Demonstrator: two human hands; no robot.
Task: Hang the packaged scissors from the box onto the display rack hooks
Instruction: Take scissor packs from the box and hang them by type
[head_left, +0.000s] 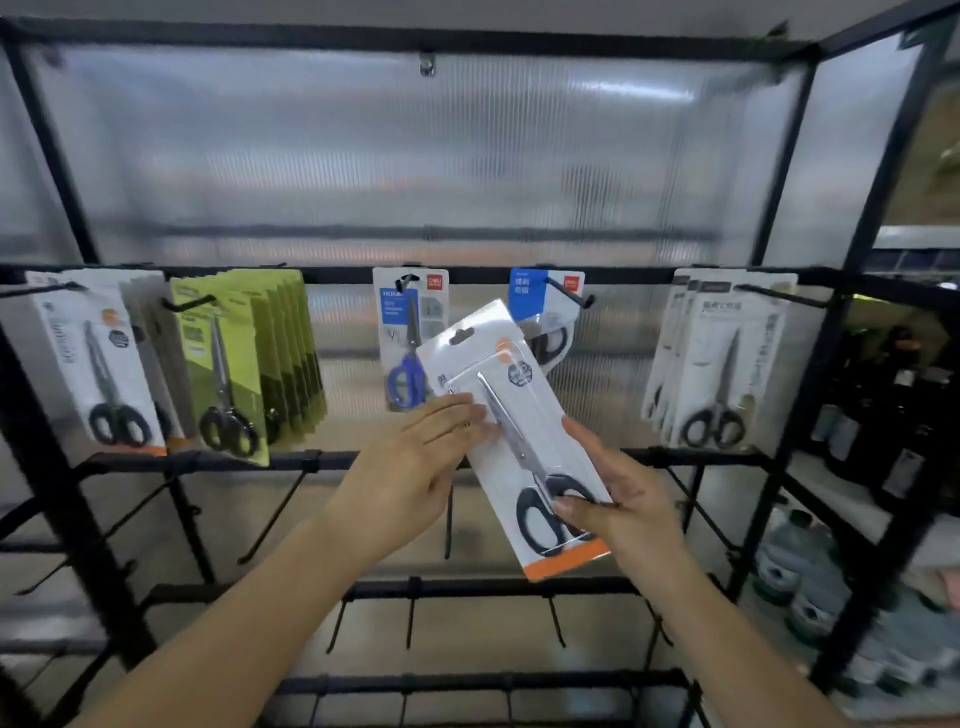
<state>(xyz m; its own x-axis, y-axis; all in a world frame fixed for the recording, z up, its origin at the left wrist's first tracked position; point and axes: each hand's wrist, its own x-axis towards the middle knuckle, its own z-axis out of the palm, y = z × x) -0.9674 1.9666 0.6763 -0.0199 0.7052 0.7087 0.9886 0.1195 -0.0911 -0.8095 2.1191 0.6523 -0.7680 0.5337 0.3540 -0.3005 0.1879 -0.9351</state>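
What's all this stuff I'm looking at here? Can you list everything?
Held scissors pack: one, white card with orange strip, black handles, tilted in front of the rack.
White packs: several, far left hook.
Green packs: a stack, next hook.
Blue-handled scissors pack: one, centre hook.
Blue-topped pack: one, behind the held pack.
White packs, right: several, right hook.
Display rack: one, black; bare hooks on lower rails.
Bottles: several, lower right, blurred.
Left hand: fingers on the pack's left edge.
Right hand: grips its lower end.
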